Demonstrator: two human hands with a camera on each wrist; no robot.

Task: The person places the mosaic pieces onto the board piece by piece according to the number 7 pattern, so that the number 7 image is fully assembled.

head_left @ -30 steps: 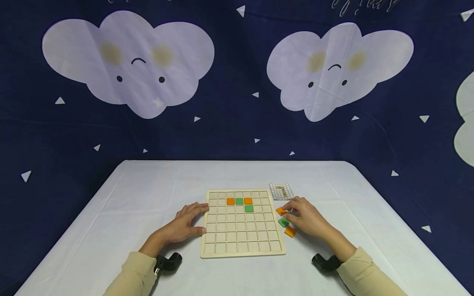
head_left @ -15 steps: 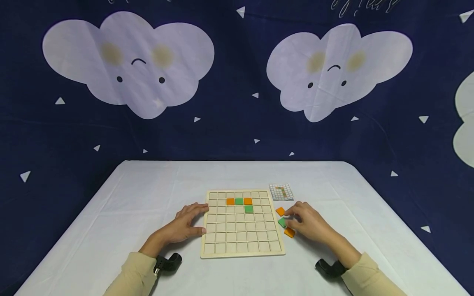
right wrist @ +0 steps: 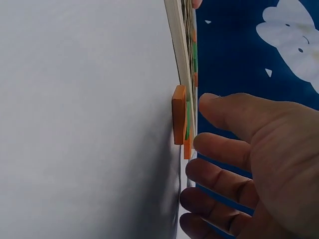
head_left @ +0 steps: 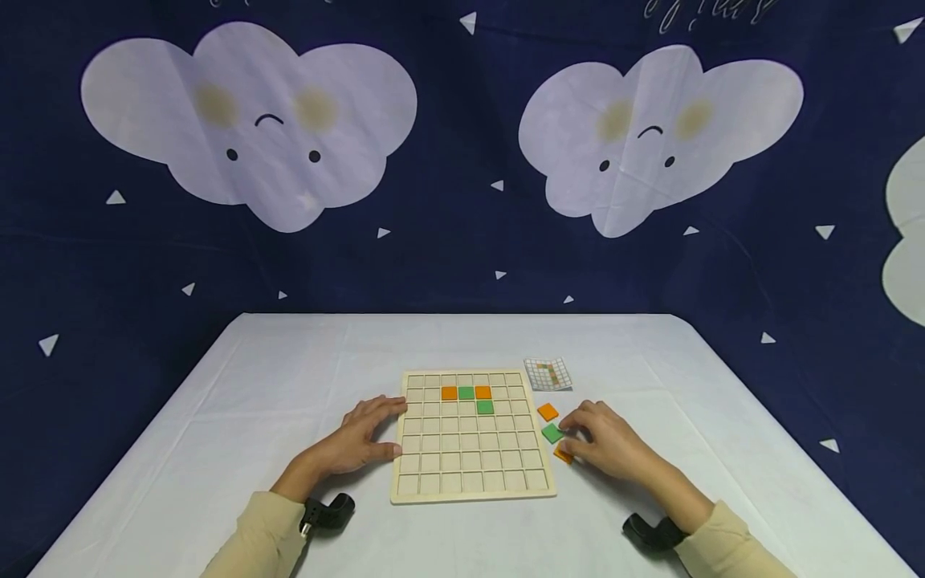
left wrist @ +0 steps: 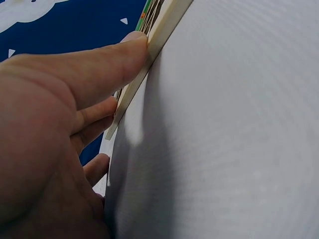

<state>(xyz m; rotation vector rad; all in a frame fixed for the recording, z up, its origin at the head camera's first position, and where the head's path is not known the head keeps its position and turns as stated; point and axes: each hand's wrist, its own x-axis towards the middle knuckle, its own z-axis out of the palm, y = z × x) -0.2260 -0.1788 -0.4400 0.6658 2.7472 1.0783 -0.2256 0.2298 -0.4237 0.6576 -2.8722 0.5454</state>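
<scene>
A wooden grid board lies flat, with two orange and two green tiles set in its upper cells. My left hand rests at the board's left edge; its thumb and fingertips touch the rim in the left wrist view. Beside the right edge are three loose tiles: a far orange tile, a green tile and a near orange tile. Over the green and near orange ones hovers my right hand, fingers loosely bent and holding nothing. From the head, its thumb partly hides the near orange tile.
A small printed pattern card lies by the board's far right corner. White cloth covers the table, and a dark blue curtain with clouds hangs behind it. Each wrist wears a black camera mount.
My right hand has drifted nearer and slightly right, from the far orange tile to the near one, uncovering the far tile. The left hand and board stay as they were.
</scene>
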